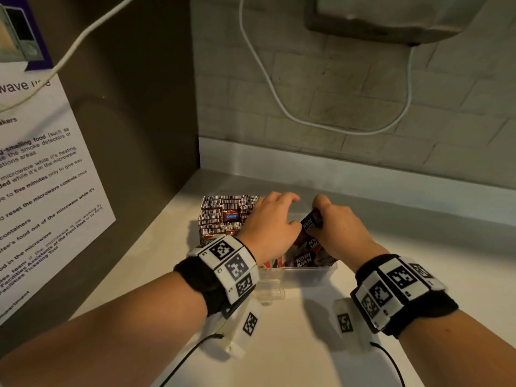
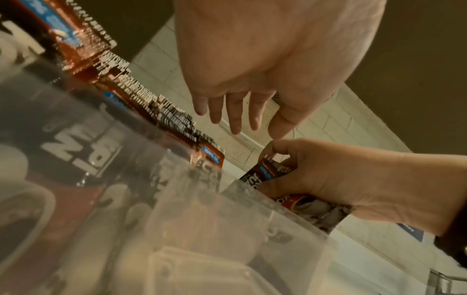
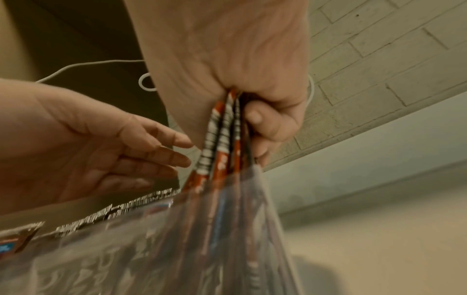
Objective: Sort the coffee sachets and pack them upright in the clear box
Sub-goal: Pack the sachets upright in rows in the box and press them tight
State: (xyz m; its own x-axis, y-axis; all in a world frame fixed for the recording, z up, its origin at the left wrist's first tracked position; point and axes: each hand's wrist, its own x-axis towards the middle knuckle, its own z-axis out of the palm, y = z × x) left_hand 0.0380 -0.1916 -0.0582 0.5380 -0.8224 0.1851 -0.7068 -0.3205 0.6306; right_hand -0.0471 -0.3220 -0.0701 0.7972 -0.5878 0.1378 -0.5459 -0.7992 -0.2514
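Clear plastic box on the white tabletop, dead centre, already packed at ten o'clock with a tight row of upright sachets, barcode edges up. Right hand clamped round a small bundle of sachets, thumb and curled fingers pinching the tops, lower ends dipping into the box at the three o'clock side. Left hand spread flat and relaxed over the middle of the box, fingers straight, gripping nothing, just beside the bundle, seemingly ready to steady or part the stack.

Risks from here, as a judgement: bundle fanning apart at the bottom, as seen from the right wrist, so a stray sachet could catch on the rim or slide flat under the others. Loose sachets lying face up at six o'clock inside the box could block the bundle from seating upright. Letting go before the left hand braces the row could tip the standing sachets over like dominoes. Mixed kinds within the bundle: cannot tell.
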